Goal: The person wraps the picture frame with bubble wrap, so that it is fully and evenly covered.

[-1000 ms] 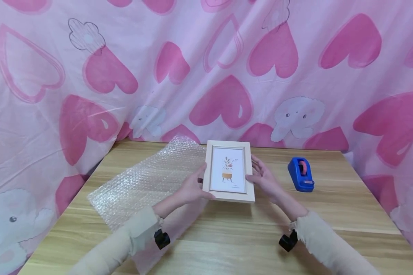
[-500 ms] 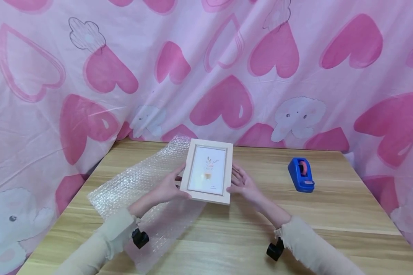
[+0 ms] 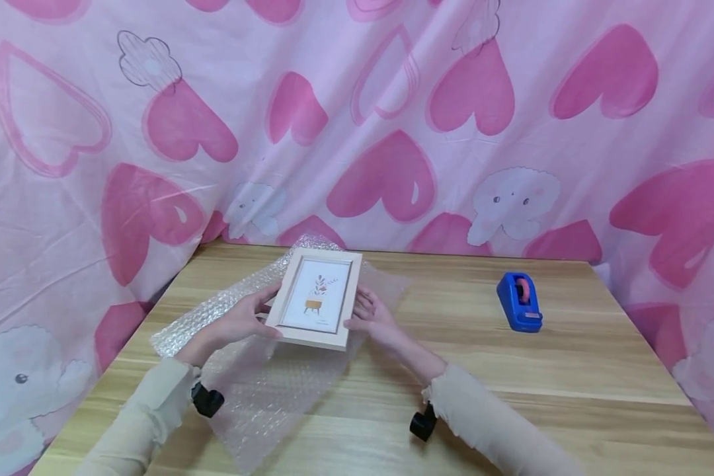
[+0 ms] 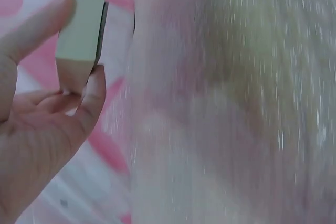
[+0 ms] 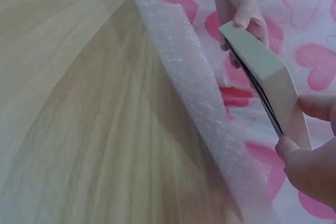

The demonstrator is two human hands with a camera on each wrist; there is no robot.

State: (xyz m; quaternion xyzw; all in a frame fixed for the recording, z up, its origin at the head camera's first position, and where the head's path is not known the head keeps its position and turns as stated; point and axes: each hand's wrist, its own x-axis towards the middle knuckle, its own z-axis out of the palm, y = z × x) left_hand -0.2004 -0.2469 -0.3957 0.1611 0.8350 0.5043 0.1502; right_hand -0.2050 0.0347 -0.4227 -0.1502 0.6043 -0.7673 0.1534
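Observation:
Between both hands is a pale wooden picture frame [image 3: 313, 299] with a small plant print, tilted and held above a sheet of bubble wrap [image 3: 274, 390]. My left hand [image 3: 238, 322] grips the frame's left edge, thumb on the front border and fingers behind. On the opposite edge, my right hand [image 3: 379, 322] pinches it the same way. Both wrist views show the frame [image 4: 81, 30] from its side, apart from the bubble wrap [image 5: 184, 77]. The left wrist view is blurred over the wrap.
A blue tape dispenser [image 3: 519, 304] with a pink roll stands at the right of the wooden table [image 3: 571, 390]. Behind the table hangs a pink curtain [image 3: 381, 119] with hearts. Black wrist cameras sit at both sleeves.
Both hands have carried the picture frame leftward, from the wrap's right edge to over its middle. The bubble wrap's far right part now shows to the right of the frame. The dispenser has not moved.

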